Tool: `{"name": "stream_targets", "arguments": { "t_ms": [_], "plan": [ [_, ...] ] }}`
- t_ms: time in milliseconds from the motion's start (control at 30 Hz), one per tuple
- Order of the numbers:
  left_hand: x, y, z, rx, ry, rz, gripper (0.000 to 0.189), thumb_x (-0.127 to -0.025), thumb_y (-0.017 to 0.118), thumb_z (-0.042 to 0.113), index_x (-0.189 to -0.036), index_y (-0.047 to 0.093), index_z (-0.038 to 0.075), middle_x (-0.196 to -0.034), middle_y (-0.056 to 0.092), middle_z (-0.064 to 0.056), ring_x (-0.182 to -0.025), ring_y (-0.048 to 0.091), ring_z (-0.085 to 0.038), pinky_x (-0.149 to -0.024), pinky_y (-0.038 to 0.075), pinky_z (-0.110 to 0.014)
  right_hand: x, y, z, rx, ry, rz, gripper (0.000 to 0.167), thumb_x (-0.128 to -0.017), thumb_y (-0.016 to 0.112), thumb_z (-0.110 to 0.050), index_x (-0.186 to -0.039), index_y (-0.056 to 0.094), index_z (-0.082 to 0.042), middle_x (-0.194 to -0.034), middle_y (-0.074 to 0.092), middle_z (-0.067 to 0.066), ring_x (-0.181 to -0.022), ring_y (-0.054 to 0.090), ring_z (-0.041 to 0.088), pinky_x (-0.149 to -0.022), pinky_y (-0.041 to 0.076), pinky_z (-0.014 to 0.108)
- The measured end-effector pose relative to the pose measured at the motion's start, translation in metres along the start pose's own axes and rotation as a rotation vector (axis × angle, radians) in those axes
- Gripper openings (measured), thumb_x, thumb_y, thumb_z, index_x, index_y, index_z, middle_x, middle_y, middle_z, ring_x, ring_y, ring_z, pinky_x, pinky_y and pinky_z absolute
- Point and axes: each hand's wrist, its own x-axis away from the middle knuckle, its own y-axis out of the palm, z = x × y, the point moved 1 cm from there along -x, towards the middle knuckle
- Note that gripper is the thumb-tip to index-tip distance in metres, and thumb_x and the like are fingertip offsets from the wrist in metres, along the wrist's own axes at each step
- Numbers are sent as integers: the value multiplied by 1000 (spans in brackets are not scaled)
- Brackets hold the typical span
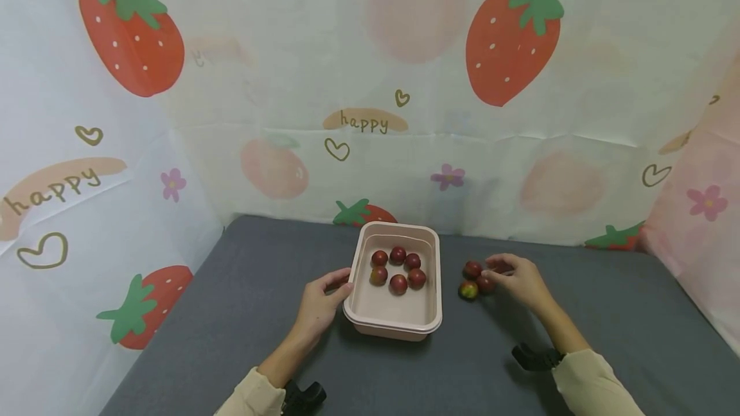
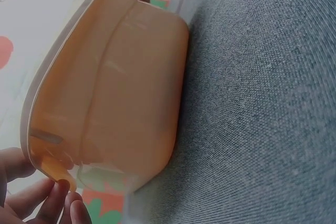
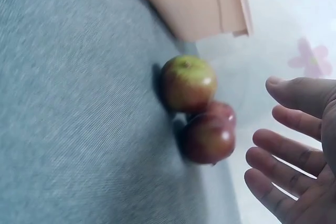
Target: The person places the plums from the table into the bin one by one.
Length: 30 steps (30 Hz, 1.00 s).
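Six round dark red fruits are inside your pale pink tub, in a loose ring. Tub sits upright on the grey tabletop, between your hands. Three loose fruits are out on the surface just right of it, bunched together; the nearest one has a yellow-green patch, the other two look red.

Progress, judged on count only: six in, three out, so call it about two-thirds inside. None of the loose three is lifted.

Your right hand is at that bunch: fingers apart, slightly bent, nothing held. Head view overlaps fingertips and fruit, but right wrist view shows a gap, so I read no contact. Your left hand has thumb and fingers closed on the tub's left rim, fingers tucked under the lip.

Further out: cream sleeves, a black wrist device by each, strawberry-print backdrop behind.
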Motion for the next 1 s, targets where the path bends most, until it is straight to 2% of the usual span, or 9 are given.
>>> {"name": "stream_targets", "arguments": {
  "t_ms": [267, 700, 1000],
  "plan": [
    [0, 0, 0, 1, 7, 2, 34, -92, 65, 13, -124, 65, 0, -116, 69, -17, -110, 59, -25, -89, 44, -31, 2, 6, 13, 14, 60, -44, 38, -90, 70, -25, -118, 64, -1, -110, 69, 20, -98, 65, 32, -75, 52, 40],
    [1, 0, -1, -3, 3, 3, 34, -92, 65, 12, -124, 65, 1, -117, 69, -16, -110, 59, -25, -88, 45, -31, 0, 16, 21, 26, 113, -42, 35, -87, 72, -23, -112, 66, 0, -100, 71, 16, -84, 64, 19, -67, 48, 30],
    [0, 0, -1, 3, -7, -1, 35, -92, 65, 13, -126, 64, 1, -118, 68, -17, -111, 59, -24, -88, 45, -30, 0, 19, 22, 14, 93, -37, 33, -87, 72, -22, -111, 67, 1, -104, 71, 19, -88, 66, 23, -68, 49, 30]
  ]
}}
